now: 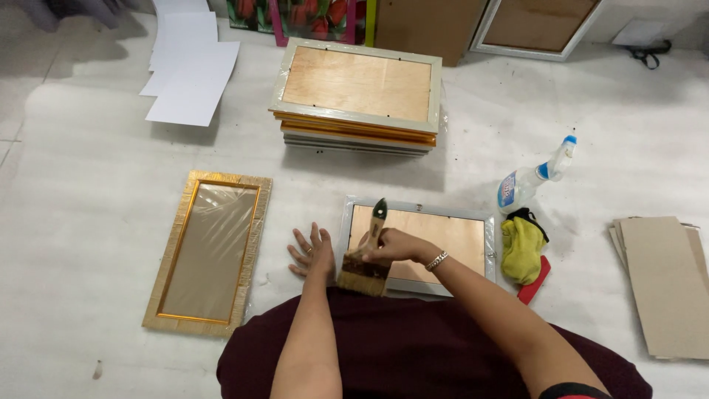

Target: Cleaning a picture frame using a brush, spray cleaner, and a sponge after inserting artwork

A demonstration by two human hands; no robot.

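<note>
The flat paintbrush (pixel 367 255), with wooden handle and tan bristles, rests on the near left corner of the silver picture frame (pixel 418 247), which lies face down with its plywood backing up. The handle points away and slightly right. The right hand (pixel 395 244) grips the handle. The left hand (pixel 313 253) lies flat, fingers spread, beside the frame. A gold frame (pixel 209 251) lies further left.

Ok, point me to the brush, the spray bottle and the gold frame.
Paintbrush (pixel 363 270), head view: on its tan bristles, below the right hand.
Spray bottle (pixel 526 182), head view: on its clear body, lying on the table.
Gold frame (pixel 255 222), head view: on its right rail, left of the left hand.
</note>
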